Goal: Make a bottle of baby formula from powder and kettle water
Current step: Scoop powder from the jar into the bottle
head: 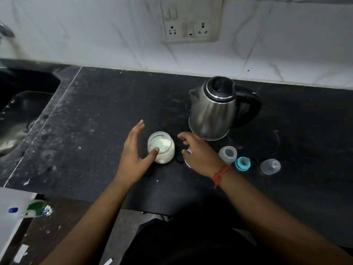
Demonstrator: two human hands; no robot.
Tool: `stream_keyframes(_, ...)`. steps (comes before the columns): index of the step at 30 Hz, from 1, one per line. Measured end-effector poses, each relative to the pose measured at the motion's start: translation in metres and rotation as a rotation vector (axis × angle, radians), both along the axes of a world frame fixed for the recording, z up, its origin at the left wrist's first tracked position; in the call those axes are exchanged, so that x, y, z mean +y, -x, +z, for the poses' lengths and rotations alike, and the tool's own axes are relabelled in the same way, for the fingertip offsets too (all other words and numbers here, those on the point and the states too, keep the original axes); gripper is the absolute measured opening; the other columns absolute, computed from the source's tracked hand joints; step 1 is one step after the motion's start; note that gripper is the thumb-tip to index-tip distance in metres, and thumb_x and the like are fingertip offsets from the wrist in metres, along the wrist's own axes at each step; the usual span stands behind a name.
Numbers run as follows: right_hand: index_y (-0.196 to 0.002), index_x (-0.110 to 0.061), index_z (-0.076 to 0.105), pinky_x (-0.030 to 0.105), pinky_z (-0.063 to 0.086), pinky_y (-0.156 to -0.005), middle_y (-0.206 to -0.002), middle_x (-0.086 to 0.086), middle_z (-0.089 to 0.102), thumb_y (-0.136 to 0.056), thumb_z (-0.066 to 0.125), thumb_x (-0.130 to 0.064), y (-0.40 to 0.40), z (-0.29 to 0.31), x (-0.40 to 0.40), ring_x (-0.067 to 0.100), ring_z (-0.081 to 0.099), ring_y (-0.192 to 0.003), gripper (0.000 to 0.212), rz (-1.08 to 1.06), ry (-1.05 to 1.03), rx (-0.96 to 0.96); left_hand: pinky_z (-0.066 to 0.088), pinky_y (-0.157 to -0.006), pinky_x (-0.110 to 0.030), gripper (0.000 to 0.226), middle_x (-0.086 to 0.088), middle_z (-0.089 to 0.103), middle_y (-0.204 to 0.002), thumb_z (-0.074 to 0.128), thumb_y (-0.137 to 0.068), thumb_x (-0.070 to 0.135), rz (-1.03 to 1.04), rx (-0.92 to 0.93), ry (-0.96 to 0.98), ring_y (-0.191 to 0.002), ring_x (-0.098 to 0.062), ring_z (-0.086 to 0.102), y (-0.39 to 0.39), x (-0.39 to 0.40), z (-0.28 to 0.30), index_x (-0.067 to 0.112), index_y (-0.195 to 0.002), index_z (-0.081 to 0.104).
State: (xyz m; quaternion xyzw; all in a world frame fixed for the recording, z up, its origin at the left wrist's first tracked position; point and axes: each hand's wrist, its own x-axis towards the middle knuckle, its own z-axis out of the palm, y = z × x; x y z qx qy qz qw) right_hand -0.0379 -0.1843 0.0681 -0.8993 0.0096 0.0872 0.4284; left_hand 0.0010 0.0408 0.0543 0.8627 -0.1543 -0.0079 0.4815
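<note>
Left grip (134, 150) is spread wide, thumb touching the open powder jar (161, 148) near the bench's (95, 111) front edge, likely to steady it. Right grip (198, 152), just beside, curls over something white, seemingly the lid; what it holds I cannot tell. Behind stands the kettle (214, 111); bottle (227, 154), teat ring (242, 163) and cap (270, 166) wait rightward, ready for filling.

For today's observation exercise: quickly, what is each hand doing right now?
Left hand: open, thumb touching the powder jar.
Right hand: fingers curled over a white object; grip cannot be told.
</note>
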Motion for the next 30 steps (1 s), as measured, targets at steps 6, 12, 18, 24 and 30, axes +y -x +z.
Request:
stream_keyframes(6, -0.132, -0.014, 0.057, 0.034, 0.048, -0.104, -0.131, 0.002, 0.061, -0.098, 0.052, -0.008, -0.021, -0.01, 0.022, 0.012, 0.06, -0.114, 0.035, -0.085, -0.046, 0.049, 0.02, -0.112, -0.011, 0.095, 0.024, 0.026, -0.158, 0.083, -0.084, 0.032, -0.074, 0.175, -0.03, -0.144, 0.012, 0.023, -0.008, 0.011, -0.014, 0.033, -0.159, 0.025)
stream_keyframes(12, -0.117, -0.011, 0.063, 0.028, 0.051, -0.091, -0.115, 0.003, 0.065, -0.099, 0.062, -0.029, -0.026, -0.011, 0.035, 0.016, 0.066, -0.099, 0.026, -0.183, -0.07, 0.041, 0.038, -0.118, -0.028, 0.103, 0.021, 0.04, -0.149, 0.088, -0.08, 0.027, -0.19, 0.318, -0.017, -0.136, 0.005, 0.043, -0.018, 0.002, -0.03, 0.023, -0.159, 0.022)
stream_keyframes(18, -0.121, -0.017, 0.057, 0.039, 0.054, -0.094, -0.119, -0.005, 0.06, -0.097, 0.061, -0.023, -0.019, -0.011, 0.034, 0.013, 0.065, -0.1, 0.025, -0.203, -0.052, 0.033, 0.043, -0.115, -0.042, 0.093, 0.008, 0.045, -0.149, 0.088, -0.074, 0.042, -0.233, 0.252, 0.015, -0.137, -0.006, 0.046, -0.018, -0.006, -0.043, 0.032, -0.15, 0.035)
stream_keyframes(24, -0.122, -0.019, 0.066, 0.034, 0.049, -0.096, -0.138, 0.004, 0.052, -0.096, 0.062, -0.022, 0.0, -0.006, 0.023, 0.015, 0.055, -0.119, 0.026, -0.095, 0.179, -0.201, 0.038, -0.114, -0.043, 0.085, 0.035, 0.042, -0.138, 0.089, -0.07, 0.044, -0.239, 0.012, -0.023, -0.134, -0.001, 0.041, -0.01, -0.021, -0.039, 0.04, -0.141, 0.043)
stream_keyframes(30, -0.128, -0.023, 0.065, 0.043, 0.045, -0.101, -0.14, 0.009, 0.052, -0.099, 0.052, -0.041, 0.002, 0.012, 0.01, 0.03, 0.05, -0.127, 0.037, -0.03, 0.544, -0.039, 0.02, -0.115, -0.015, 0.088, 0.006, 0.045, -0.147, 0.078, -0.072, 0.057, -0.291, -0.144, -0.091, -0.136, -0.016, 0.038, 0.0, -0.046, -0.031, 0.027, -0.146, 0.044)
